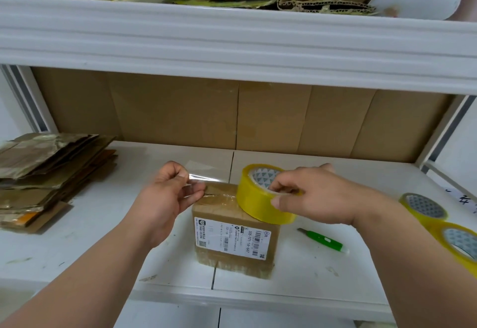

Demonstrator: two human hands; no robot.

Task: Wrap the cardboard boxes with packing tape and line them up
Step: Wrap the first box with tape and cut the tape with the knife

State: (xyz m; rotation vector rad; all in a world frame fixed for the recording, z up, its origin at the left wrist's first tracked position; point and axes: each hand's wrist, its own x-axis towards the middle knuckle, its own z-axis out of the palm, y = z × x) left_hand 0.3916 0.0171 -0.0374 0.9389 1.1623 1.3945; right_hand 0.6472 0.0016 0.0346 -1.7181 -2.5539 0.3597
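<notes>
A white metal shelf [77, 250] carries one brown cardboard box [233, 237], glossy with tape, at the near middle. Left lies a stack of flattened cardboard [49, 173]. Three yellow tape rolls — one tape roll [260, 198] on the box, gripped by the right hand [317, 196]; two spare rolls [438, 222] cut off right. The left hand [167, 193] pinches the clear tape strip [206, 173]. A green cutter [322, 240] lies right — blade indistinct.

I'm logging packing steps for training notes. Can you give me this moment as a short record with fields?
left hand: pinches the free end of the clear tape strip
right hand: grips the yellow tape roll
roll position: resting on the cardboard box
box: on the white shelf, label facing up
nearby: green cutter, two spare tape rolls, flattened cardboard stack
</notes>
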